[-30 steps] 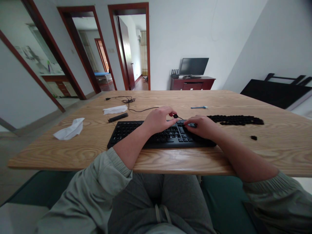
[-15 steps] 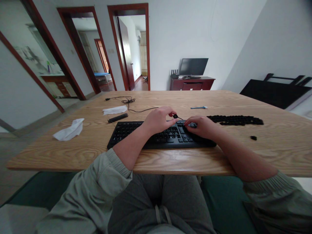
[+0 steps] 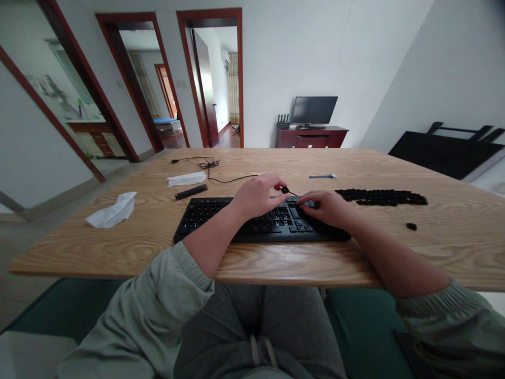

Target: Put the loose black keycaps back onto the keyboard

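A black keyboard (image 3: 260,234) lies near the table's front edge, many of its key positions bare of caps. Above its far edge, my left hand (image 3: 256,196) is closed, with a small black piece (image 3: 284,189) that looks like a keycap between thumb and forefinger. My right hand (image 3: 325,207) rests on the keyboard's right end, fingers bent together and touching the keys; what lies under the fingertips is hidden. Right of that hand, several loose black keycaps (image 3: 386,197) sit in packed rows. One piece (image 3: 411,226) lies apart, closer to me.
The keyboard's black cable (image 3: 209,164) is bundled at the table's far left. White tissues (image 3: 112,210) and a dark bar (image 3: 191,192), perhaps the space bar, lie on the left. A thin blue tool (image 3: 321,176) lies beyond my right hand on the wooden table (image 3: 118,258).
Both hands hold nearly the same pose over the keyboard. The view has tipped up very slightly; nothing on the table has visibly moved.
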A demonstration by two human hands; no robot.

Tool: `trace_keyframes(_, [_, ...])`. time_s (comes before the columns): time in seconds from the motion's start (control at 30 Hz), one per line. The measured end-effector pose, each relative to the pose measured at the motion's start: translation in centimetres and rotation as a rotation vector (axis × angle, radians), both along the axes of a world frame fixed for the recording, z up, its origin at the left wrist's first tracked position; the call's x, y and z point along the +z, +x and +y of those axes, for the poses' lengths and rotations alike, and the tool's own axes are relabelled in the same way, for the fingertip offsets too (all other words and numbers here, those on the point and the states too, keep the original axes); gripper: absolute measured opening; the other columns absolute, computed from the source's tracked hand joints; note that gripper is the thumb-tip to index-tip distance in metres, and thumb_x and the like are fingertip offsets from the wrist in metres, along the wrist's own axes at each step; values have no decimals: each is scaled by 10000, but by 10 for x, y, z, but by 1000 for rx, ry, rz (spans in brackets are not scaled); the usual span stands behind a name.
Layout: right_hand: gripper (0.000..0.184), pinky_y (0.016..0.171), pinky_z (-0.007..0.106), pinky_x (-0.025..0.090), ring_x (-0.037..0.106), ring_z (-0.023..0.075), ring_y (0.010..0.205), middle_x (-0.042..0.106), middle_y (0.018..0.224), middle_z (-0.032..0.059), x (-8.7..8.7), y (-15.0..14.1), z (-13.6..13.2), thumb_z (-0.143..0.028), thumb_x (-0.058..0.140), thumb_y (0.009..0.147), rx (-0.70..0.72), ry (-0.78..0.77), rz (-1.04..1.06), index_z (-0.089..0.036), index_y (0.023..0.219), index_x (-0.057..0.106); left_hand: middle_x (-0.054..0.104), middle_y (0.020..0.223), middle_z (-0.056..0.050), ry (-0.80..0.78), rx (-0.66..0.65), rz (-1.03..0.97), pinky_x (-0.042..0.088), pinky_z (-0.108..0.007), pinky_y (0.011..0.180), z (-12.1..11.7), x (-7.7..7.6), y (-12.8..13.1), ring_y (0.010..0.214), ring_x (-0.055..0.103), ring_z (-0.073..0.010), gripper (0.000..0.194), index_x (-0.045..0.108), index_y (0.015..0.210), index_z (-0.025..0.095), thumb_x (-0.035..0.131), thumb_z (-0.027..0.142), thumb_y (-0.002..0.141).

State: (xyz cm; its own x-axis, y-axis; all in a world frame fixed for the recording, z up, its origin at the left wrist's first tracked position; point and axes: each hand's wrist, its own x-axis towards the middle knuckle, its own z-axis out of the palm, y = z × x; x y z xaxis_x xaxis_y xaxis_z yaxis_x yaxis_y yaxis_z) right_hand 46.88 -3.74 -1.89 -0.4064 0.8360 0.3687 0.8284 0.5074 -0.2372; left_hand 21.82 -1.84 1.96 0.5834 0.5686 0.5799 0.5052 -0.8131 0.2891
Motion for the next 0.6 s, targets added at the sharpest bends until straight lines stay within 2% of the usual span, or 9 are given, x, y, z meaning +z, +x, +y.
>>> trace_keyframes(0.3, [199,843,386,543,703,239,893,769,995,57,1,-1,-1,-245,585,867,-25,-41,-6,-225,957,761,736,1009,-45,9,0,4,496,-297,745,0,0,0,743,636,-140,209,694,1034,185,648,328,888])
trace_keyframes(0.6, [240,914,395,540,706,248,945,761,1070,62,5,-4,-6,-251,578,872,39,18,-98,-234,988,788,740,991,-42,26,-10,-2,497,-307,763,1,-2,0,744,636,-145,222,699,1037,183,654,343,891])
